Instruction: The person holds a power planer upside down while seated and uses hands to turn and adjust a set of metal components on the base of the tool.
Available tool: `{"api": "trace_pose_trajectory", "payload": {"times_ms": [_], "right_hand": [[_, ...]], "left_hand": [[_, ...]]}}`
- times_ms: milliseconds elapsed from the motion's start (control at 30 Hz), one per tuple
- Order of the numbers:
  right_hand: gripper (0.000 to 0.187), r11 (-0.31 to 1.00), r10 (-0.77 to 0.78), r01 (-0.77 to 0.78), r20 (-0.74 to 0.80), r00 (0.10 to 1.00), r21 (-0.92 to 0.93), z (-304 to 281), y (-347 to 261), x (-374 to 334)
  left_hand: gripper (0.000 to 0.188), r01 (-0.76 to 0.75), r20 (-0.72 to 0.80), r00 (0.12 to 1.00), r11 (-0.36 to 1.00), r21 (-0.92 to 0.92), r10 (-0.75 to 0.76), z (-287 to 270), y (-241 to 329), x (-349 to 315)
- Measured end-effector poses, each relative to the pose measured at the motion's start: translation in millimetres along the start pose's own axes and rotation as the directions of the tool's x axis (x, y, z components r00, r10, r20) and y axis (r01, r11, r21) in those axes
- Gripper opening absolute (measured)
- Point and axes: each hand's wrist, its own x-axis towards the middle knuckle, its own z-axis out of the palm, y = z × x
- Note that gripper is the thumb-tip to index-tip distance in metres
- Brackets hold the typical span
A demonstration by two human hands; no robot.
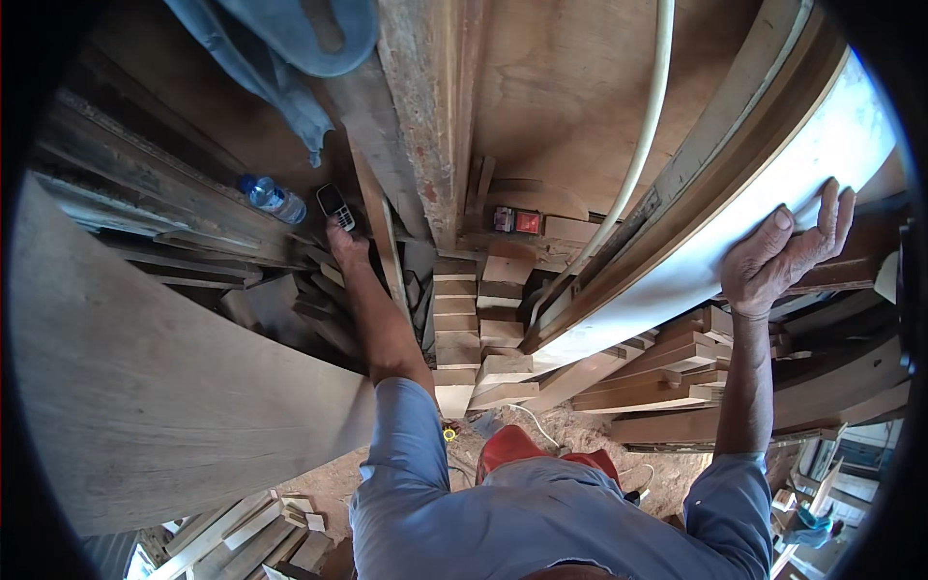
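My left hand [348, 242] reaches forward at the left, closed on the lower end of a small mobile phone [334, 205] with a keypad. Its palm side and most of its fingers are hidden. Just left of the phone lies a clear plastic bottle [277, 200] with a blue cap. Over at the right, my right hand [773, 253] lies against a long white-faced panel [667, 290], thumb and fingers spread, holding nothing. The panel leans at a slant beside wooden boards.
Small wood blocks [456, 314] are stacked in the middle. A red and dark little box [528, 223] sits beyond them. One pale hose [657, 106] curves down nearby. Blue cloth [280, 58] hangs far left. Cut planks [667, 372] lie at right; a broad board [174, 377] stands left.
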Motion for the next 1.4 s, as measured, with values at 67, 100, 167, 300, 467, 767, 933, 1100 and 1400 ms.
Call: {"api": "trace_pose_trajectory", "payload": {"times_ms": [67, 100, 167, 300, 467, 767, 933, 1100, 1400], "right_hand": [[0.054, 1.0, 0.009, -0.009, -0.01, 1.0, -0.028, -1, -1, -5], [0.054, 0.999, -0.001, 0.001, -0.013, 1.0, -0.033, -1, -2, -1], [0.053, 0.999, -0.006, 0.005, -0.014, 1.0, -0.031, 0, -5, 4], [0.053, 1.0, -0.025, 0.025, -0.006, 1.0, -0.017, 1, -2, 2], [0.053, 0.991, -0.07, 0.077, 0.074, 0.995, -0.109, -1, 3, -11], [0.049, 0.989, -0.116, 0.118, 0.024, 0.993, -0.088, 1, 2, -2], [0.046, 0.995, -0.074, 0.074, -0.003, 0.997, -0.063, -1, 6, -4], [0.044, 0.996, -0.073, 0.072, -0.024, 0.997, -0.051, 0, 5, 0], [0.05, 0.995, -0.073, 0.071, -0.035, 0.997, -0.063, 3, 8, -2]], "left_hand": [[0.016, -0.047, 0.066, 0.997, 0.998, 0.049, 0.044, 4, 7, 1], [0.012, -0.049, 0.008, 0.999, 0.998, 0.041, 0.049, 5, 6, 5], [0.011, -0.045, 0.074, 0.996, 0.998, 0.052, 0.041, -7, 20, 18], [0.008, -0.01, 0.187, 0.982, 1.0, 0.024, 0.005, -10, 13, 21], [0.01, 0.047, 0.151, 0.987, 0.997, 0.069, -0.057, -2, -46, 23], [0.008, -0.025, 0.039, 0.999, 0.995, 0.093, 0.022, -89, -22, 120], [0.009, -0.055, 0.019, 0.998, 0.986, 0.156, 0.053, -63, -17, 87], [0.013, -0.08, -0.023, 0.996, 0.969, 0.232, 0.088, -55, -9, 78], [0.024, -0.074, -0.09, 0.989, 0.913, 0.401, 0.119, -43, -10, 81]]}}
